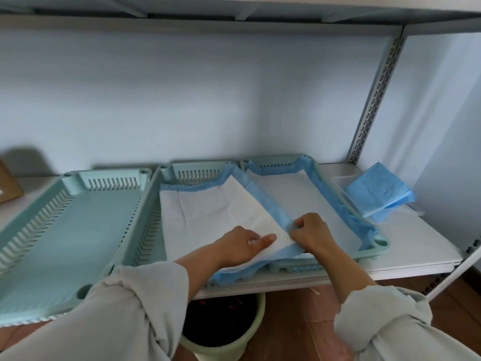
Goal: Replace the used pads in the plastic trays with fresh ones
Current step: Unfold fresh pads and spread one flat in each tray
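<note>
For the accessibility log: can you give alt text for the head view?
Two hands spread a white, blue-edged pad in the middle tray: the left hand presses it flat, the right hand pinches its edge. The right tray is already lined, the left tray bare, folded pads alongside.

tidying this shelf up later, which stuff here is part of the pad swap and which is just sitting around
Part of the job:
- middle tray, with the pad both hands are on
- left hand flat on it, right hand pinching its blue edge
- right tray, lined
- left tray, no pad
- folded blue pads

Lying about:
- brown box
- green bucket below the shelf
</note>
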